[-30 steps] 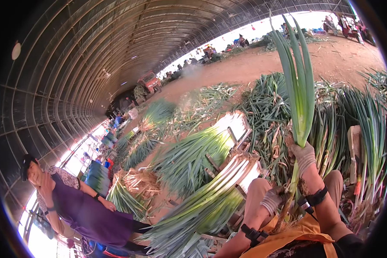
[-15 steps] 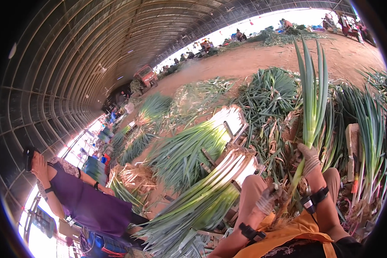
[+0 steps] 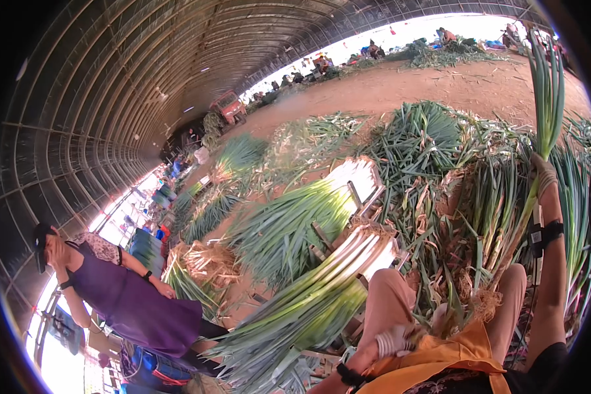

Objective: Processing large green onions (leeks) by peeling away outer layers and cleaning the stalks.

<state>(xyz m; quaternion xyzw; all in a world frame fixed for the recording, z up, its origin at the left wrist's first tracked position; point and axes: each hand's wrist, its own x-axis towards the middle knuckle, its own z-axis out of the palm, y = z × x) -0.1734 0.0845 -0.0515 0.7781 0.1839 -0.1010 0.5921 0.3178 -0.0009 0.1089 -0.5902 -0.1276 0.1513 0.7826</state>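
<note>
At the right, my gloved right hand (image 3: 544, 173) is closed around the stalk of a big green onion (image 3: 547, 98). Its green leaves point up above the hand, and the pale stalk slants down to a tuft of roots (image 3: 487, 304) between my knees. My left hand (image 3: 395, 341), in a striped glove, is closed low in front of the orange apron (image 3: 443, 354), apart from that onion. What its fingers hold, if anything, is hidden. Trimmed green onions (image 3: 315, 279) lie stacked in a rack left of my knee, white ends toward me.
A second stack of green onions (image 3: 295, 210) lies beyond the first. Loose leaves (image 3: 420, 141) pile up ahead, and untrimmed onions (image 3: 499, 197) lean at the right. A person in a purple apron (image 3: 134, 292) stands at the left. A red vehicle (image 3: 228, 107) is farther back.
My right hand has moved up and to the right with the green onion, drawing its roots up between my knees. My left hand has come away from the stalk and down toward the apron.
</note>
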